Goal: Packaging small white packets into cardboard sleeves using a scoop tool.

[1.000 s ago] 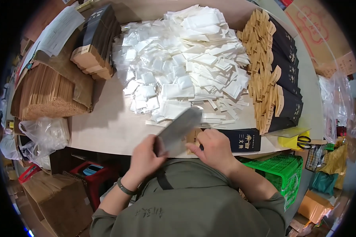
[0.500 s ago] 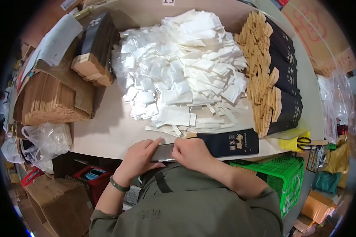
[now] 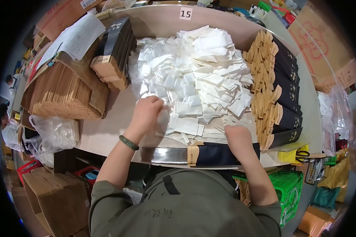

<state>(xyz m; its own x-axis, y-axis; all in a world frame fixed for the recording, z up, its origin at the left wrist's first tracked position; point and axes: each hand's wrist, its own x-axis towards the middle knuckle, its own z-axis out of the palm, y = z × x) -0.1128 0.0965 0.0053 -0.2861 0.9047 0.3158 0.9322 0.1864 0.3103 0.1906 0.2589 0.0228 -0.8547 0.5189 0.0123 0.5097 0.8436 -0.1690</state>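
My left hand (image 3: pixel 147 112), a green bangle on its wrist, reaches to the near left side of a heap of clear, glossy plastic packets (image 3: pixel 166 65). Its fingers are bent and pressed together at the packets; what they hold is hidden. Curled over the near right part of a pile of slim white paper packets (image 3: pixel 221 85) is my right hand (image 3: pixel 239 138), its fingertips mostly out of sight. Along the table's front edge lies a black paper sleeve (image 3: pixel 215 155) with a tan end, partly under my right forearm. A shiny silvery strip (image 3: pixel 164 155) adjoins that tan end.
At right lie overlapping black sleeves (image 3: pixel 286 93) beside tan slips (image 3: pixel 261 71). A brown cardboard stack (image 3: pixel 61 94) and bundled black sleeves (image 3: pixel 114 45) stand at left, with a plastic bag (image 3: pixel 53 130) nearer. Scissors (image 3: pixel 302 155) lie at right, above a green crate (image 3: pixel 290 189).
Both hands have left the silvery strip at the table edge. My left hand has moved forward to the clear packets, my right hand forward and right to the white packets. The view has shifted.
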